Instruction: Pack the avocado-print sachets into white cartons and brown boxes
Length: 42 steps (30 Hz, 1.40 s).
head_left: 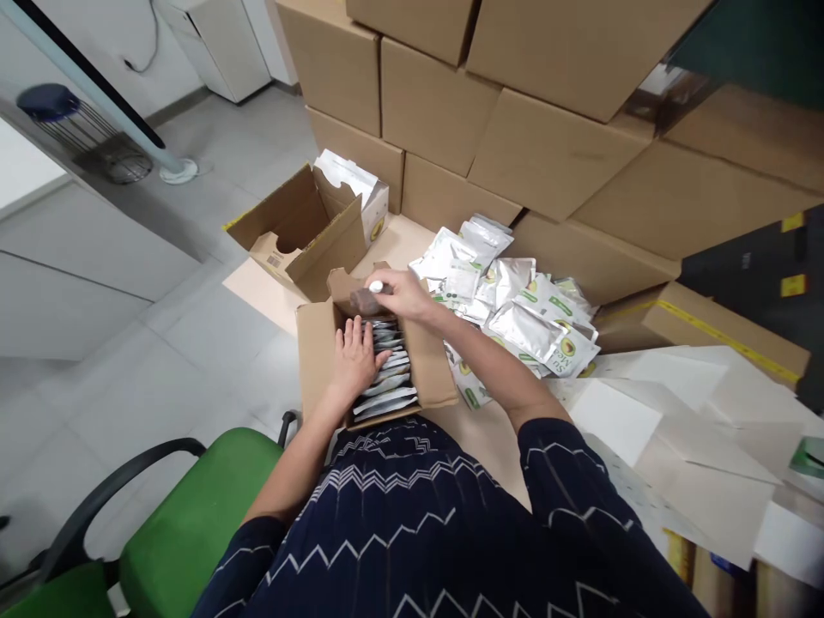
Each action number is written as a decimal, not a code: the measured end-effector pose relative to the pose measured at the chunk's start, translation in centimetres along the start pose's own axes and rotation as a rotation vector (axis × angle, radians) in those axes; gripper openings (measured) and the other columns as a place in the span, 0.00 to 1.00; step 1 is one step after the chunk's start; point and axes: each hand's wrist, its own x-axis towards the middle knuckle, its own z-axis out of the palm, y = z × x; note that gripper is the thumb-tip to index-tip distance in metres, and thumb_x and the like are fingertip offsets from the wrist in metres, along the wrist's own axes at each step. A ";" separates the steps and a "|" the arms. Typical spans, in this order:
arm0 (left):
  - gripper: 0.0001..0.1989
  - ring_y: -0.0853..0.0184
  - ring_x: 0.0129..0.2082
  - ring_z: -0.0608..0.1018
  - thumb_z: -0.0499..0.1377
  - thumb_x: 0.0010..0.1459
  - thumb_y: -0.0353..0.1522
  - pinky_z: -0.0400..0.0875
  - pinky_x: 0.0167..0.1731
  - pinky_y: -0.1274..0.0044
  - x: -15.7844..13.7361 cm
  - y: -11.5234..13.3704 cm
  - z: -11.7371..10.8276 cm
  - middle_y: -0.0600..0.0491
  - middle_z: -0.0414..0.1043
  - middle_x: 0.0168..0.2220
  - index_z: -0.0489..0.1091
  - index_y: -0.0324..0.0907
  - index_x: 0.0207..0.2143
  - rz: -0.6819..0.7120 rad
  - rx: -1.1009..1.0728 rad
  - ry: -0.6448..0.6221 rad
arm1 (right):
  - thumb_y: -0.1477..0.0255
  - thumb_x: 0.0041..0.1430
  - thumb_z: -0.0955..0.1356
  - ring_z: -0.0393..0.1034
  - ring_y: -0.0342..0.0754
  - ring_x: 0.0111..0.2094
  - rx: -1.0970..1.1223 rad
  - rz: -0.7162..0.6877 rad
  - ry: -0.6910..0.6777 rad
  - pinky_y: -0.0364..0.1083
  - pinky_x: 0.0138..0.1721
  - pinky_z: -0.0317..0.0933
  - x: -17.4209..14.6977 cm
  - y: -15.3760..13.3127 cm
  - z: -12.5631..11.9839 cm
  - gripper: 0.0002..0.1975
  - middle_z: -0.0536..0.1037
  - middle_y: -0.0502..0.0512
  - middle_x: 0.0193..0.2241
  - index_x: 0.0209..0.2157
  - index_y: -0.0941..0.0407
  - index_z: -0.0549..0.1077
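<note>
An open cardboard box (434,365) stands in front of me, its flaps folded outward. Packed upright inside it is a row of flat silver-and-white sachets (386,401). My left hand (355,356) rests on these sachets, fingers spread, near the box's left side. At the far end of the box, my right hand (402,294) grips a small brownish see-through bottle with a white cap (366,300). The bottle is tilted, and the fingers partly hide it. Right of the box lies a loose heap of sachets (515,296), some printed with an avocado.
Beyond the box stand another open carton (328,249) and a white printed box (377,206). Stacked cardboard boxes (438,107) form a wall behind the table. Folded white cartons (682,421) lie at the right. A green chair (199,515) is at my left.
</note>
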 end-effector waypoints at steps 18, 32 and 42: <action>0.37 0.45 0.71 0.53 0.48 0.67 0.48 0.48 0.68 0.54 -0.5 0.4 -0.4 0.33 0.48 0.71 0.56 0.29 0.67 0.000 -0.020 -0.020 | 0.73 0.67 0.62 0.76 0.54 0.46 -0.704 0.315 -0.539 0.44 0.39 0.61 1.7 -0.6 4.8 0.14 0.81 0.64 0.45 0.45 0.57 0.78; 0.39 0.43 0.70 0.55 0.53 0.65 0.48 0.50 0.67 0.55 -0.8 0.5 -0.5 0.31 0.50 0.70 0.55 0.29 0.68 -0.011 -0.037 -0.038 | 0.75 0.65 0.65 0.76 0.55 0.51 -0.731 0.369 -0.555 0.45 0.47 0.65 2.2 2.4 6.2 0.15 0.81 0.68 0.48 0.49 0.61 0.80; 0.31 0.45 0.66 0.63 0.54 0.66 0.45 0.58 0.64 0.55 -5.5 2.2 -1.7 0.33 0.63 0.64 0.65 0.34 0.63 0.157 -0.159 0.122 | 0.68 0.64 0.67 0.69 0.58 0.53 -0.621 0.267 -0.037 0.52 0.54 0.62 -0.7 1.9 -0.8 0.17 0.78 0.63 0.50 0.52 0.58 0.76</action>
